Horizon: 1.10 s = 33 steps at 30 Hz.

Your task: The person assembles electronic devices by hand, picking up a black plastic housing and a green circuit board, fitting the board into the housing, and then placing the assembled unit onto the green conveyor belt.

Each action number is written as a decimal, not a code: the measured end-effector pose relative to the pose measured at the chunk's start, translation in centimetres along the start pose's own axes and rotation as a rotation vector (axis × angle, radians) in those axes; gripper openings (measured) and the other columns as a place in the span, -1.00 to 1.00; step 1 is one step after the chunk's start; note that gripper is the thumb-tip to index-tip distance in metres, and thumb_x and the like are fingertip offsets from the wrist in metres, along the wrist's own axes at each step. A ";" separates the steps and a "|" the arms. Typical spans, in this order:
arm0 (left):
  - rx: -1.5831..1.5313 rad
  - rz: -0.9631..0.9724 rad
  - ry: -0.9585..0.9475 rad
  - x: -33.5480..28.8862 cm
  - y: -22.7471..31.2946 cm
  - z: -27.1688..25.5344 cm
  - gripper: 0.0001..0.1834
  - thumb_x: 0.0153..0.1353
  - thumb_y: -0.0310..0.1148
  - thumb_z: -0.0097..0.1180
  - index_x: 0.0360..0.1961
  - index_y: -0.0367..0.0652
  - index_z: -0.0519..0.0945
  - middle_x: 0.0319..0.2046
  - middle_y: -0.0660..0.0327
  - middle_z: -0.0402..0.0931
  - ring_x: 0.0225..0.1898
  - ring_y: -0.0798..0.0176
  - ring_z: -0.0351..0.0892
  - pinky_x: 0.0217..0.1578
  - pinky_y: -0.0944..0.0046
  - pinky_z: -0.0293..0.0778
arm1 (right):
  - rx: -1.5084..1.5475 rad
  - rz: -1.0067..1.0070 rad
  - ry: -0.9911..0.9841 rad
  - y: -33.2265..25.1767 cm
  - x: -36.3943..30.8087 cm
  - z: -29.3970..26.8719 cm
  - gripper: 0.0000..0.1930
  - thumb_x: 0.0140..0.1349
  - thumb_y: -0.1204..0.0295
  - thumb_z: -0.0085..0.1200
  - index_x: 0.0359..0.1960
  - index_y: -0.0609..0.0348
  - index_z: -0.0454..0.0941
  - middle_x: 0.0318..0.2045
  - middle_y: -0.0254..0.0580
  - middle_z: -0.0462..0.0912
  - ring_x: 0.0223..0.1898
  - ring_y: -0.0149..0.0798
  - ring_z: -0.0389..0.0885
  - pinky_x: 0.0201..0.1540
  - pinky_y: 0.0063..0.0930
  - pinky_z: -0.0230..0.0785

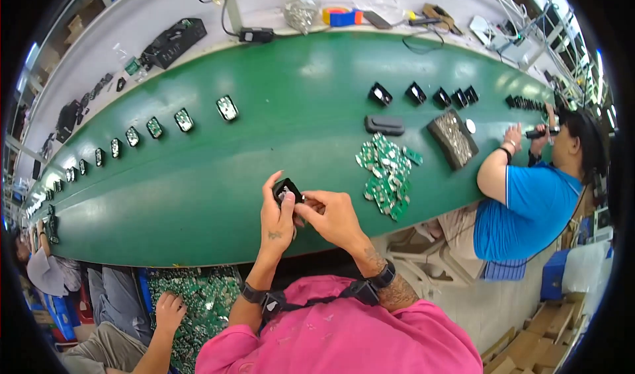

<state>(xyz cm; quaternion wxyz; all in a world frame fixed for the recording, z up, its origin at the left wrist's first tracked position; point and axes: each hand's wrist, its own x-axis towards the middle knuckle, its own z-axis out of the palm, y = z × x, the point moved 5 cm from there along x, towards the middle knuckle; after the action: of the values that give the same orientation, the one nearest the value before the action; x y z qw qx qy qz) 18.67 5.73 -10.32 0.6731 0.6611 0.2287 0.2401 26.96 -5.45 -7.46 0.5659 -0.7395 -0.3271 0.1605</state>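
Observation:
Over the near edge of the green worktop, my left hand point(276, 220) grips a small open black plastic case point(282, 187), thumb across its front and index finger stretched up beside it. Something pale shows inside the case. My right hand point(334, 218) is closed beside it, fingertips bunched at the case's lower right side. Whatever those fingertips hold is too small and partly hidden to make out. To the right of my hands lies a loose pile of green circuit boards point(386, 175). Beyond the pile sit a dark closed case point(384, 124) and several open black cases point(380, 94).
Cases with boards point(227, 108) form a row along the left of the worktop point(198, 195). A dark, worn block point(453, 140) lies right of the pile. A co-worker in blue point(529, 208) sits at the right; another person's hand point(170, 310) rests over a board-filled bin point(198, 308).

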 end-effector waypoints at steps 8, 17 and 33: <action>-0.144 -0.025 -0.024 -4.3 -1.0 2.3 -0.54 0.52 0.01 -0.14 0.22 -0.08 0.28 -0.43 0.26 0.44 -0.62 0.50 0.41 -0.71 0.52 0.29 | -0.021 -0.070 0.004 -2.0 -6.0 -2.9 -0.85 0.24 0.44 0.21 -0.29 0.30 0.66 -0.47 -0.02 0.70 -0.49 -0.08 0.70 -0.40 -0.27 0.52; -0.396 -0.244 -0.117 -6.1 -1.6 0.6 -0.63 0.54 -0.15 -0.16 0.24 -0.08 0.32 -0.08 0.06 0.56 -0.57 0.34 0.59 -0.72 0.49 0.39 | -0.847 0.020 0.264 4.5 -3.8 -11.6 -0.59 0.10 0.46 0.32 -0.01 0.32 0.56 -0.25 0.02 0.60 -0.24 0.02 0.63 -0.17 -0.17 0.48; -0.420 -0.324 -0.231 -5.6 1.2 1.8 -0.57 0.44 -0.36 -0.05 0.29 -0.13 0.26 -0.05 0.07 0.52 -0.50 0.34 0.61 -0.62 0.48 0.42 | 0.537 0.397 -0.027 0.3 -5.7 -6.2 -0.78 0.33 0.40 0.18 -0.49 0.18 0.53 -0.65 -0.43 0.49 -0.70 -0.64 0.30 -0.69 -0.72 -0.02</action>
<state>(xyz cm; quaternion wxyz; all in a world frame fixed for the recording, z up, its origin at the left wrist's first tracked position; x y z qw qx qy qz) 15.39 0.86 -9.13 0.8465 0.4849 0.1983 0.0946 26.58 -13.81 -6.58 0.6938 -0.6110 -0.1301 0.3582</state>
